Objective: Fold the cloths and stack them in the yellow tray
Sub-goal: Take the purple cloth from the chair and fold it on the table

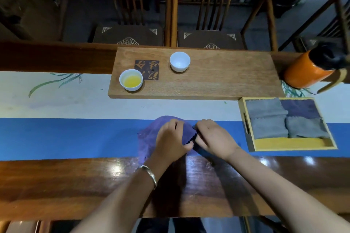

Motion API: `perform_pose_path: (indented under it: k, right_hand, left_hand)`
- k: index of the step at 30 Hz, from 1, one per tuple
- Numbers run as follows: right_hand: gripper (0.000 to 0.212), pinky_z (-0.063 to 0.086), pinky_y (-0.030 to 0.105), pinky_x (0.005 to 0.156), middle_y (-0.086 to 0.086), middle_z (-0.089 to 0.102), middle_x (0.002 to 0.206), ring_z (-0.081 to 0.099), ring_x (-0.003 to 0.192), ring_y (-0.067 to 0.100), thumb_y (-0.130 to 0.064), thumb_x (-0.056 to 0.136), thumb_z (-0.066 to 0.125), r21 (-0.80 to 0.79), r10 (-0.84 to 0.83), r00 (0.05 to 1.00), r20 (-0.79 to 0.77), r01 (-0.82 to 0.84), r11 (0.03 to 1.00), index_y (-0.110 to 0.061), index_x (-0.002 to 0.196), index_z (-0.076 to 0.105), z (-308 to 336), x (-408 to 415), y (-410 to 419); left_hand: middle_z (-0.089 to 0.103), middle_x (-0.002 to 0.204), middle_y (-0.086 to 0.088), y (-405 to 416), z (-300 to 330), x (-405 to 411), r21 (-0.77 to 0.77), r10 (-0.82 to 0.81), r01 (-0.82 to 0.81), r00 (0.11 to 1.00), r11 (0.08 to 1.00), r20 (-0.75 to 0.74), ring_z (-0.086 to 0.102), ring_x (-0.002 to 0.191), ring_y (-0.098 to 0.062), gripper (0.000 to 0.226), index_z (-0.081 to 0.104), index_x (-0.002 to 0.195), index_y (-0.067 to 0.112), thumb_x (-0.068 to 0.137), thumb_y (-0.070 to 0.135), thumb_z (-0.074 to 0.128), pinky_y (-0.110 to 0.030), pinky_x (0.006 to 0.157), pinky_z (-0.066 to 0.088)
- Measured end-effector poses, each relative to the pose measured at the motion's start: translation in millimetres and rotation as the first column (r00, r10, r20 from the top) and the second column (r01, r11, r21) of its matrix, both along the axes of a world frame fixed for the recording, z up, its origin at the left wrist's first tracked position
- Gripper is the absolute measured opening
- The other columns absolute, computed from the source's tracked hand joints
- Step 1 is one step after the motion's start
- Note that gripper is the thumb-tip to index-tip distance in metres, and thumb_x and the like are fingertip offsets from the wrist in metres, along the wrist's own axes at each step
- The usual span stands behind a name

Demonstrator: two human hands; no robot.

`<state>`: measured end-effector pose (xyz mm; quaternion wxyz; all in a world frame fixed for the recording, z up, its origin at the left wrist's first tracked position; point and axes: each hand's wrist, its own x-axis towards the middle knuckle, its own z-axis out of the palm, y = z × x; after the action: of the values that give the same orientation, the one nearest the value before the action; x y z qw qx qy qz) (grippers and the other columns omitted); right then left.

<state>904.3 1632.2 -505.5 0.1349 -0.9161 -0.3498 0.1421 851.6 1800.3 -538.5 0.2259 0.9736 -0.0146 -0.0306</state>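
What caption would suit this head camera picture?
Both hands, left hand and right hand, pinch a purple cloth mid-fold beside the yellow tray of folded cloths.

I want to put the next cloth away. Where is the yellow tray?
In the head view, the yellow tray sits right of both hands, below the wooden board's right end.

Wooden chairs behind glossy table
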Motion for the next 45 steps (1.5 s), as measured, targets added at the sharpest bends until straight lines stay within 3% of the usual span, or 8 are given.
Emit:
perform_pose_path:
  k: [3, 8, 16, 22, 28, 35, 41, 45]
  right_hand:
    - [0.014, 0.043, 0.038, 0.067, 0.009, 0.057, 0.088, 0.049, 0.083, 0.025, -0.022, 0.092, 0.051, 0.091, -0.061, 0.997, -0.05, 0.065, 0.994, -0.008, 0.093, 0.051, 8.4, -2.3, -7.5]
    - [0.007, 0.035, 0.027, 0.065, -0.004, 0.051, 0.079, 0.045, 0.074, 0.015, -0.018, 0.088, 0.055, 0.152, -0.146, 0.986, -0.084, 0.158, 0.976, -0.018, 0.085, 0.048, 17.0, 0.1, -33.7]
    - [0.006, 0.045, 0.035, 0.068, -0.002, 0.053, 0.077, 0.051, 0.072, 0.017, -0.014, 0.082, 0.058, 0.108, -0.222, 0.971, -0.089, 0.231, 0.967, -0.014, 0.079, 0.053, 47.3, 7.4, -62.9]
    - [0.017, 0.031, 0.025, 0.064, -0.004, 0.051, 0.076, 0.048, 0.073, 0.016, -0.009, 0.087, 0.059, 0.249, -0.294, 0.956, -0.017, 0.289, 0.924, -0.018, 0.077, 0.048, 87.0, 29.2, -57.4]
    - [0.01, 0.04, 0.038, 0.067, 0.003, 0.057, 0.081, 0.052, 0.074, 0.021, -0.018, 0.095, 0.05, 0.36, -0.39, 0.916, 0.097, 0.333, 0.871, -0.014, 0.086, 0.049, 132.4, 54.7, -45.8]
    - [0.009, 0.031, 0.021, 0.069, -0.002, 0.054, 0.09, 0.047, 0.083, 0.009, -0.013, 0.094, 0.054, 0.372, -0.33, 0.912, 0.244, 0.226, 0.9, -0.01, 0.1, 0.06, 164.1, 56.1, -51.8]
    - [0.007, 0.035, 0.016, 0.063, -0.005, 0.057, 0.082, 0.049, 0.074, 0.004, -0.018, 0.094, 0.055, 0.331, -0.266, 0.964, 0.01, 0.248, 0.911, -0.014, 0.091, 0.06, 129.0, 17.7, -64.3]
    - [0.009, 0.04, 0.023, 0.069, -0.009, 0.058, 0.082, 0.053, 0.077, 0.003, -0.021, 0.096, 0.053, 0.261, -0.203, 0.959, -0.198, 0.251, 0.932, -0.019, 0.088, 0.056, 90.0, -21.4, -70.4]
  left_hand:
    - [0.064, 0.097, -0.012, 2.2, 0.1, 3.6, -0.03, 0.049, -0.05, 0.999, 0.998, -0.022, 0.06, 0.085, -0.033, 0.034, 0.064, 0.1, 0.005, 0.069, 0.018, 0.065, -0.039, 0.07, 0.048]
    - [0.066, 0.115, 0.002, 38.1, 5.2, -2.3, -0.09, 0.06, -0.07, 0.993, 0.994, -0.104, 0.059, 0.107, -0.022, 0.025, 0.064, 0.109, 0.021, 0.084, 0.019, 0.058, -0.032, 0.085, 0.045]
    - [0.068, 0.081, 0.013, 101.8, 53.1, -3.4, -0.271, 0.032, -0.054, 0.996, 0.961, -0.086, 0.06, 0.078, -0.006, 0.013, 0.067, 0.083, 0.028, 0.091, 0.034, 0.06, -0.035, 0.072, 0.05]
    - [0.064, 0.069, 0.018, 113.6, 104.3, 28.4, -0.423, 0.139, -0.101, 0.988, 0.901, 0.06, 0.055, 0.065, 0.0, 0.018, 0.064, 0.077, 0.035, 0.092, 0.028, 0.06, -0.016, 0.059, 0.04]
    - [0.062, 0.07, 0.007, 114.7, 159.5, 62.8, -0.462, 0.25, -0.125, 0.942, 0.878, 0.222, 0.054, 0.067, -0.007, 0.02, 0.06, 0.075, 0.025, 0.095, 0.027, 0.055, -0.012, 0.06, 0.039]
    - [0.054, 0.065, 0.015, 107.4, 177.6, 61.0, -0.541, 0.313, -0.135, 0.916, 0.83, 0.251, 0.053, 0.065, 0.009, 0.031, 0.051, 0.068, 0.032, 0.097, 0.022, 0.05, -0.004, 0.055, 0.037]
    - [0.056, 0.069, -0.002, 113.2, 123.2, 20.0, -0.582, 0.295, -0.226, 0.955, 0.781, 0.026, 0.045, 0.065, -0.01, 0.026, 0.059, 0.077, 0.007, 0.096, 0.023, 0.053, -0.028, 0.062, 0.037]
    - [0.036, 0.057, 0.008, 115.7, 82.4, -27.6, -0.526, 0.238, -0.251, 0.967, 0.812, -0.093, 0.032, 0.055, -0.008, 0.039, 0.04, 0.063, 0.012, 0.096, 0.027, 0.054, -0.028, 0.055, 0.028]
